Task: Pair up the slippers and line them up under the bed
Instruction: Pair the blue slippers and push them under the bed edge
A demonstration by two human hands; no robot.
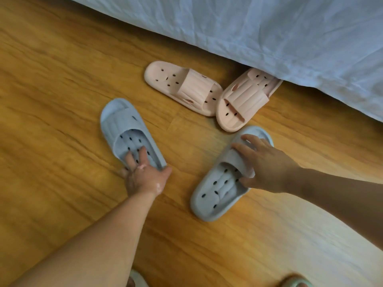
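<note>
My left hand point(145, 179) grips the heel of one pale blue perforated foam slipper point(129, 131); my right hand point(267, 164) clamps the strap of its mate point(217, 195). They lie well apart on the wood floor point(51, 100). Step: pairing blues. Next: bring them parallel, toes toward the bed sheet point(269, 38). Two pink foam slippers point(182, 88) splayed, one half under.

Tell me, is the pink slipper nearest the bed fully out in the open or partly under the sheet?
Partly under. The pink slipper has its heel end hidden beneath the blue sheet; its toe sticks out.
</note>
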